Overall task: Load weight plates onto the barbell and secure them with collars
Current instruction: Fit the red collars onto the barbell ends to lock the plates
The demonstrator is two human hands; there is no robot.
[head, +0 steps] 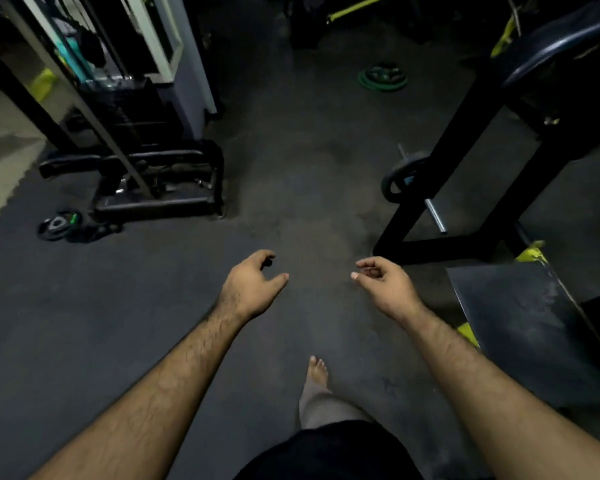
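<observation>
A barbell (436, 216) lies low at the right, partly behind a black bench frame, with a black weight plate (397, 180) on its sleeve. The steel end pokes out toward me. A green-rimmed plate (382, 77) lies flat on the floor farther back. More small plates (59, 224) rest on the floor at the left. My left hand (252, 285) and my right hand (383, 280) hover side by side over the dark floor, fingers loosely curled, both holding nothing. No collar is visible.
A black bench frame (465, 161) with a padded seat stands at the right, and a metal footplate (520, 327) lies below it. A cable machine with a weight stack (132, 133) fills the upper left. My bare foot (317, 370) steps on the rubber floor.
</observation>
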